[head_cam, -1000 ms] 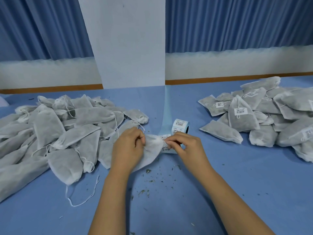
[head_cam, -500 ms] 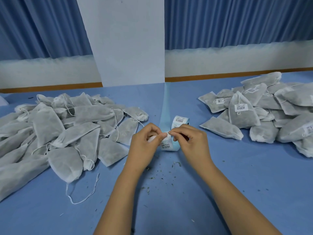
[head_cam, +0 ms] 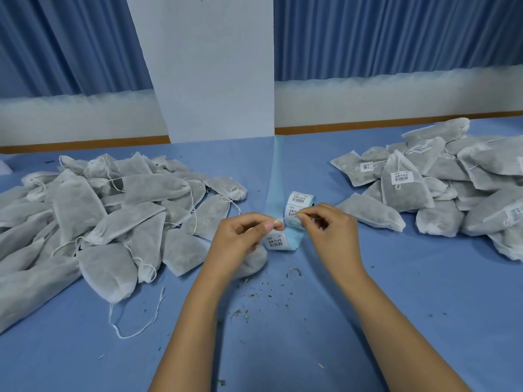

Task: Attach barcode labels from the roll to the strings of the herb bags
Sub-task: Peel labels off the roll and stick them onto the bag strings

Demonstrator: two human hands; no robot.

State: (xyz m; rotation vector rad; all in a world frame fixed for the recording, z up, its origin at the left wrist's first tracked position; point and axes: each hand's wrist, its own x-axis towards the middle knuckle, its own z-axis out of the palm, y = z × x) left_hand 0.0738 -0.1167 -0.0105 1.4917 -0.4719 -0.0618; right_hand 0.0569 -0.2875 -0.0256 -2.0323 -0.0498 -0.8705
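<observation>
Both hands have drawn together over the trailing labels since a second ago, when they held a herb bag spread wide between them; that herb bag [head_cam: 254, 263] now lies on the blue tabletop [head_cam: 424, 292], half hidden under the left wrist. Head view: the left hand [head_cam: 244, 239] pinches what looks like the bag's string [head_cam: 279, 222] between thumb and forefinger, while the right hand [head_cam: 331, 233] has its fingertips [head_cam: 301, 215] closed on a label [head_cam: 293, 213] at the strip. The join is too small to read with certainty. Just beyond the hands stands the label roll [head_cam: 301, 198], its printed strip [head_cam: 276, 241] curling towards the person. Unlabelled bags [head_cam: 113, 216] are heaped on the left and tagged bags [head_cam: 404, 188] on the right, well apart. A loose cord [head_cam: 135, 323] and herb crumbs [head_cam: 268, 290] lie on the near tabletop. By this reading the step in hand is fixing one label to this bag's string. The next move likely calls for folding the sticker shut around the string with a firm pinch, keeping the string centred, before the bag joins the right-hand heap.
</observation>
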